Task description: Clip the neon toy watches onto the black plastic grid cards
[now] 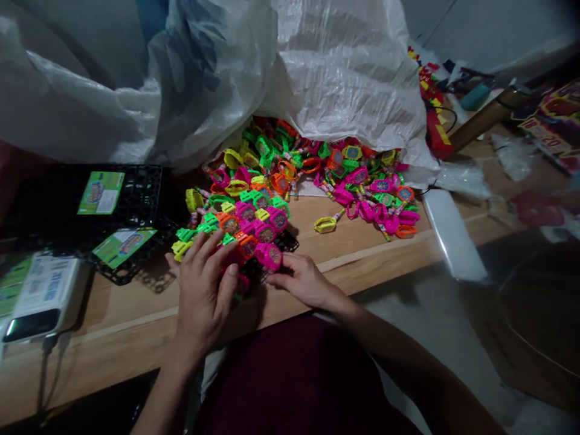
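The left grip (203,290) spreads over countless toy watches (260,208); the right grip (303,281), fingers together, touches one pink watch (269,257); two green cards (100,192) lie beside.

Behind the hands (203,290) hangs a big white woven plastic sack (348,66), and upper R of it is a plain grey wall (475,30). The surface (113,338) is light wood w/ a pale strip along its front part, and it runs L to R past the hands. To the R of hands, below the surface edge, is grey floor (408,326) w/ a brown cardboard piece (534,326) on it, approx. Light in the room is dim and soft.
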Demonstrator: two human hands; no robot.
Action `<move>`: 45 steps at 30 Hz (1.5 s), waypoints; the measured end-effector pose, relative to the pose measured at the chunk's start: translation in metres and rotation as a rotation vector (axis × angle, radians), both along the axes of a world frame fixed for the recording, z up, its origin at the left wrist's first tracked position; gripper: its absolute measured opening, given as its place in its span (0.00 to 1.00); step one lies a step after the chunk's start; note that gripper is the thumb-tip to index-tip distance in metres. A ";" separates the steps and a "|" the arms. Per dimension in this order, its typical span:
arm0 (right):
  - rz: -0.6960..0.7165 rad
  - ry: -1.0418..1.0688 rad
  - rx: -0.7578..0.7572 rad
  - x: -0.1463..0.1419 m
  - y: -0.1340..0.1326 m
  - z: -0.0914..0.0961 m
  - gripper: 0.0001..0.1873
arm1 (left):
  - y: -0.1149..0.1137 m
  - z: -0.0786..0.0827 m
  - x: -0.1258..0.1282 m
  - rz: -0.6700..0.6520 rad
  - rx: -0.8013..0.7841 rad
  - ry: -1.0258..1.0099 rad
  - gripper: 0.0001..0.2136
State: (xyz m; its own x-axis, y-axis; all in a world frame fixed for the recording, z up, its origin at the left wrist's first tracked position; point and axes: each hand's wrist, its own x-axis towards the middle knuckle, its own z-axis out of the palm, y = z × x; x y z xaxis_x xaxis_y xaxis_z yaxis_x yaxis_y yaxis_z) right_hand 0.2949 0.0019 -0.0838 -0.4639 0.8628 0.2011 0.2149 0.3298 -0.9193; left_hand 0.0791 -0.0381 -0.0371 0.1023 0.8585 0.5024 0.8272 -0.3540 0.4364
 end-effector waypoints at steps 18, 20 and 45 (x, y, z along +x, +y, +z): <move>0.158 -0.360 0.438 -0.027 -0.002 -0.015 0.16 | 0.004 0.013 0.013 -0.033 0.002 0.171 0.23; 0.200 -0.294 0.412 -0.009 0.007 0.000 0.12 | 0.008 0.011 0.016 -0.016 0.022 0.228 0.25; -0.041 -0.155 0.166 -0.012 0.015 -0.016 0.15 | 0.009 0.012 0.010 -0.059 -0.092 0.163 0.29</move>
